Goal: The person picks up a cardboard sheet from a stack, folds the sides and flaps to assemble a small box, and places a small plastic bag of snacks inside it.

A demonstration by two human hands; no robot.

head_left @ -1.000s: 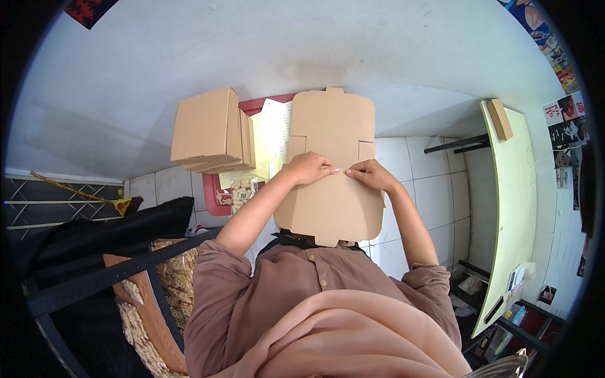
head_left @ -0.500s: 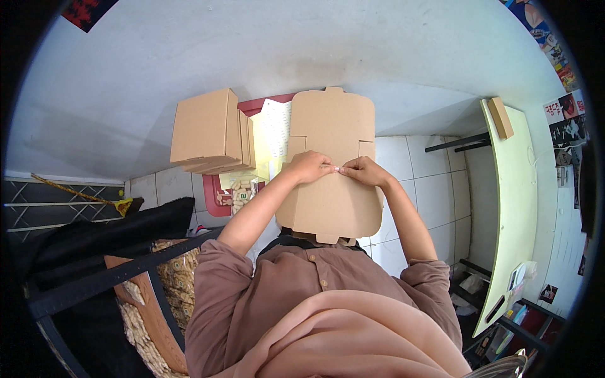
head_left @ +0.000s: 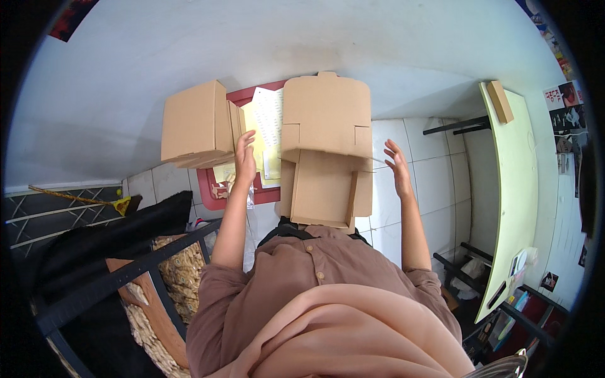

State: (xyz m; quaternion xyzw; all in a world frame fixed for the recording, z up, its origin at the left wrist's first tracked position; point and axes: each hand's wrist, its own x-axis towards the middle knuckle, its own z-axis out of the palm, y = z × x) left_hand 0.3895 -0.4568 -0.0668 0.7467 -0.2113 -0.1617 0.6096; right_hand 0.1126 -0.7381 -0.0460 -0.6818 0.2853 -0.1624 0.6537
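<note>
Though partly folded up, not closed: brown cardboard box (head_left: 324, 186), toward the right edge of the red table (head_left: 269, 198) and reaching past its near edge to the lap. Support beneath, hidden. Left hand (head_left: 246, 162): open, holding nothing, apart from the box, between it and the stacked brown boxes (head_left: 192, 121). Right hand (head_left: 398, 169): likewise open and empty, off the box's right side, above the white floor tiles (head_left: 435, 183).

Done, by the look of it: walls raised around the near tray part, inside visible. Apparently left: side flaps (head_left: 363, 200) sticking outward, lid panel (head_left: 326, 113) laid back toward the wall, far tab (head_left: 327, 74) untucked. Roughly midway, as a judgement. Cannot tell how firmly folded.

Along the table's left edge, the stack. Between stack and box, yellow and white papers (head_left: 269, 113). Near the table's near-left corner, small tan pieces (head_left: 220, 189), partly behind the left forearm.
</note>
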